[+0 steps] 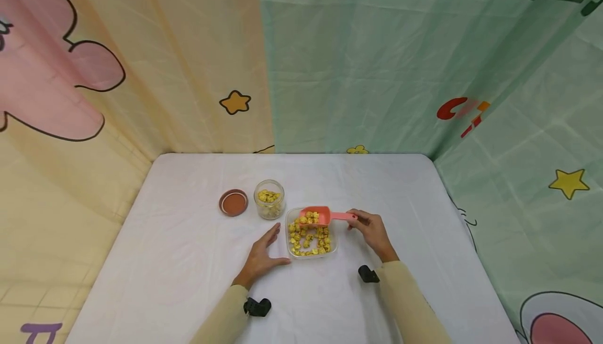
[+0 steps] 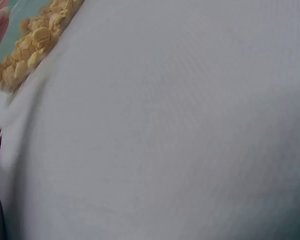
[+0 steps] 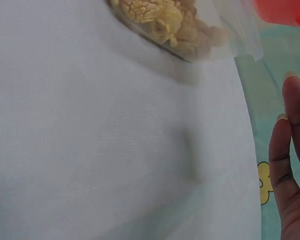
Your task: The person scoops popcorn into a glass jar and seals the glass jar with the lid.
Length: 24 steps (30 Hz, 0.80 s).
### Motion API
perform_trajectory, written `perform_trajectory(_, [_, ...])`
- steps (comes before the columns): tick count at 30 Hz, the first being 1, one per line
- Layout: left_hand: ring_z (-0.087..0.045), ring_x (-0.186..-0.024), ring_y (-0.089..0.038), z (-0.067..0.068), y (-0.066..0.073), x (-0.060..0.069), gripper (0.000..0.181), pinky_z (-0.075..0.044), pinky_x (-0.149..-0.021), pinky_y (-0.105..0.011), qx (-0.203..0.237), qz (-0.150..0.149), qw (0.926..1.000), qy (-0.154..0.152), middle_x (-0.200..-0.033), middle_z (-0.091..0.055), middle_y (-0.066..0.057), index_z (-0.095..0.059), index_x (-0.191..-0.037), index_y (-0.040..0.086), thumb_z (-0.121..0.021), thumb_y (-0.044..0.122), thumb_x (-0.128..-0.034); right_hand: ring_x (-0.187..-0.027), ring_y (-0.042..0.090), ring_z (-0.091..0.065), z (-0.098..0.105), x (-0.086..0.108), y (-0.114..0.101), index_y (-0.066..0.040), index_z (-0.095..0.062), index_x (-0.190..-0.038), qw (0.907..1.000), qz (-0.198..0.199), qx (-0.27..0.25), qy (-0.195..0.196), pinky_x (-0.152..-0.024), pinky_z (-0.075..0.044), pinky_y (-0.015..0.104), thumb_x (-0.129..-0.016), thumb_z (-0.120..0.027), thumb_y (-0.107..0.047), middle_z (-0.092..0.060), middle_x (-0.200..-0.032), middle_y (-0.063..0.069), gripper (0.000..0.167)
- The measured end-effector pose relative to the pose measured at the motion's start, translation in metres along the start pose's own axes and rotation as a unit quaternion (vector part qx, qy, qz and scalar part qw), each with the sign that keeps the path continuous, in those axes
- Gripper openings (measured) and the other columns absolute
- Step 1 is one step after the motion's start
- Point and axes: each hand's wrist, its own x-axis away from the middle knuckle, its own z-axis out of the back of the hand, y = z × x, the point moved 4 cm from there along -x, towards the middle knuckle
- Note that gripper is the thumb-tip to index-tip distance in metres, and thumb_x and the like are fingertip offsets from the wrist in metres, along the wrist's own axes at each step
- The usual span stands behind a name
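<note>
My right hand [image 1: 373,233] pinches the handle of a red scoop [image 1: 340,216], whose bowl holds yellow popcorn over the far part of a clear square container [image 1: 335,244]. More popcorn [image 1: 323,239] lies in that container. Beside its left side, my left hand [image 1: 260,259] is spread with thumb and fingers apart; whether it touches the wall I cannot tell. In the right wrist view, the scoop [image 3: 282,9] shows above the fingers [image 3: 284,160]. The left wrist view has popcorn [image 2: 37,40] behind the container's clear wall.
A round glass jar [image 1: 269,212], partly filled with yellow pieces, stands uncapped behind the container, to its left. Left of the jar lies a reddish-brown round lid [image 1: 233,203]. A white cloth covers the table [image 1: 377,181], with printed curtains [image 1: 348,71] around it.
</note>
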Motion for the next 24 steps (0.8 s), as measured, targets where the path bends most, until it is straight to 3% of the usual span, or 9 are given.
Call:
perform_trajectory(3, [-0.041, -0.135, -0.03, 0.007, -0.003, 0.002, 0.104, -0.038, -0.11, -0.039, -0.006, 0.009, 0.9999, 0.011, -0.152, -0.038, -0.009, -0.034, -0.15, 0.011, -0.09, 0.023, -0.0634, -0.08, 0.041, -0.062, 0.0, -0.001, -0.015, 0.008, -0.066, -0.111, 1.0, 0.001, 0.008, -0.003, -0.082, -0.052, 0.058, -0.092, -0.062, -0.004, -0.063, -0.089, 0.031, 0.023])
perform_trajectory(5, [-0.042, -0.135, -0.03, 0.012, -0.005, 0.003, 0.104, -0.038, -0.11, -0.04, -0.013, 0.013, 0.9996, 0.021, -0.151, -0.039, -0.009, -0.035, -0.15, 0.011, -0.091, 0.023, -0.063, -0.08, 0.039, -0.063, 0.001, -0.006, -0.011, 0.008, -0.066, -0.111, 1.0, 0.001, 0.007, -0.001, -0.083, -0.052, 0.06, -0.092, -0.062, -0.004, -0.063, -0.09, 0.031, 0.023])
perform_trajectory(10, [-0.041, -0.135, -0.03, 0.026, -0.007, 0.004, 0.102, -0.036, -0.111, -0.041, -0.017, 0.007, 0.9987, 0.047, -0.149, -0.042, -0.011, -0.037, -0.148, 0.007, -0.091, 0.019, -0.0623, -0.077, 0.024, -0.064, 0.003, -0.02, 0.007, 0.003, -0.068, -0.112, 1.0, -0.001, 0.001, 0.007, -0.082, -0.056, 0.051, -0.092, -0.064, -0.011, -0.064, -0.091, 0.029, 0.025])
perform_trajectory(18, [-0.04, -0.135, -0.034, 0.051, -0.012, 0.0, 0.1, -0.036, -0.111, -0.042, -0.017, 0.031, 0.9966, 0.074, -0.148, -0.042, -0.014, -0.036, -0.148, 0.005, -0.089, 0.02, -0.0652, -0.078, 0.018, -0.064, 0.004, -0.032, -0.003, -0.003, -0.069, -0.112, 0.9995, -0.017, 0.015, 0.024, -0.079, -0.055, 0.023, -0.091, -0.066, -0.019, -0.064, -0.097, 0.027, 0.026])
perform_trajectory(24, [-0.039, -0.136, -0.033, 0.07, -0.004, -0.01, 0.099, -0.035, -0.113, -0.043, -0.006, 0.026, 0.9953, 0.093, -0.148, -0.042, -0.015, -0.033, -0.149, 0.006, -0.088, 0.019, -0.0677, -0.081, 0.022, -0.064, 0.004, -0.042, -0.014, -0.004, -0.07, -0.111, 0.9995, -0.014, 0.005, 0.027, -0.081, -0.055, 0.026, -0.091, -0.066, -0.021, -0.064, -0.096, 0.026, 0.026])
